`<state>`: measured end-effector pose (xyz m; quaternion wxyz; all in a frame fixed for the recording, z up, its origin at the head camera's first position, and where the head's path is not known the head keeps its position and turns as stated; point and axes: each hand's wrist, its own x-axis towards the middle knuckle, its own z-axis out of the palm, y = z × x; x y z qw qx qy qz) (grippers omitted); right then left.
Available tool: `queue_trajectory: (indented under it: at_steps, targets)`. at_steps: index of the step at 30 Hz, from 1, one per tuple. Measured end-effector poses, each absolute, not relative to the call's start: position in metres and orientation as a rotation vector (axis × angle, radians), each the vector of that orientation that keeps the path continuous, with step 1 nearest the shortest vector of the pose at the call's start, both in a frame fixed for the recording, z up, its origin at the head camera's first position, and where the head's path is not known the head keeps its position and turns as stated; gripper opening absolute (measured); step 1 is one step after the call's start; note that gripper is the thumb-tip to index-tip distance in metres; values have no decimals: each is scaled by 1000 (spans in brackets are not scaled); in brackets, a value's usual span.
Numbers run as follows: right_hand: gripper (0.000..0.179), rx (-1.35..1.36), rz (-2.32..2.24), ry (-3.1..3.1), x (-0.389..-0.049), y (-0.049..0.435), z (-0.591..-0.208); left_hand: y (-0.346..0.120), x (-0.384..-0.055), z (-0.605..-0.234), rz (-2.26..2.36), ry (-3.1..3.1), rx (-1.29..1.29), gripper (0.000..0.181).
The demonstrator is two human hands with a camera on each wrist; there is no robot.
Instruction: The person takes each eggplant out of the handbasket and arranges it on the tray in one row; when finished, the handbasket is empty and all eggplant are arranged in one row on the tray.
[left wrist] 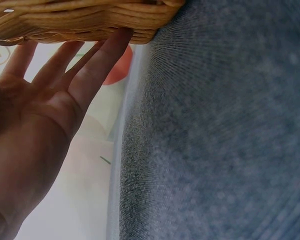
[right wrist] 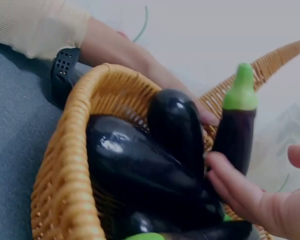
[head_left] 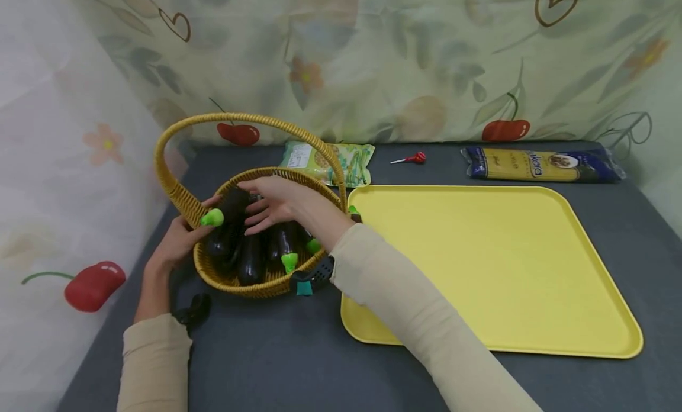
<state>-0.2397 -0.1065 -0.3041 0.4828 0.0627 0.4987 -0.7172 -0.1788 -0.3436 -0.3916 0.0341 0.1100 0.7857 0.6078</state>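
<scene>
A wicker basket (head_left: pixel 261 290) with a tall arched handle stands left of the yellow tray, holding several dark eggplants (right wrist: pixel 135 155) with green caps. My left hand (head_left: pixel 178 237) holds the basket's left side, its fingers against the outer weave in the left wrist view and its thumb near the rim. My right hand (head_left: pixel 279 202) reaches over the basket with fingers extended. In the right wrist view, its fingertips lie against a small upright eggplant (right wrist: pixel 235 135) beside the handle, the thumb held apart. Lower parts of the eggplants are hidden by those on top.
The yellow tray (head_left: pixel 479 264) lies right of the basket, under my right forearm. Along the back are a green food packet (head_left: pixel 351 163), a red lollipop (head_left: pixel 418 157) and a blue-and-yellow pasta packet (head_left: pixel 538 165). A patterned curtain (head_left: pixel 373 63) rises behind the table.
</scene>
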Motion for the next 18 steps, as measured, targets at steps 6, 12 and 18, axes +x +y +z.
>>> queue_trajectory:
  at_steps: [6,12,18]
  targets:
    - [53,245,-1788,1205,-234,-117,-307,-345,-179,-392,1859,2417,328,55]
    - [53,317,-1814,1278,-231,-126,-312,-344,-178,-391,1851,2436,299,54]
    - [61,331,-1795,1392,-226,-132,-312,-344,-178,-392,1879,2413,309,53]
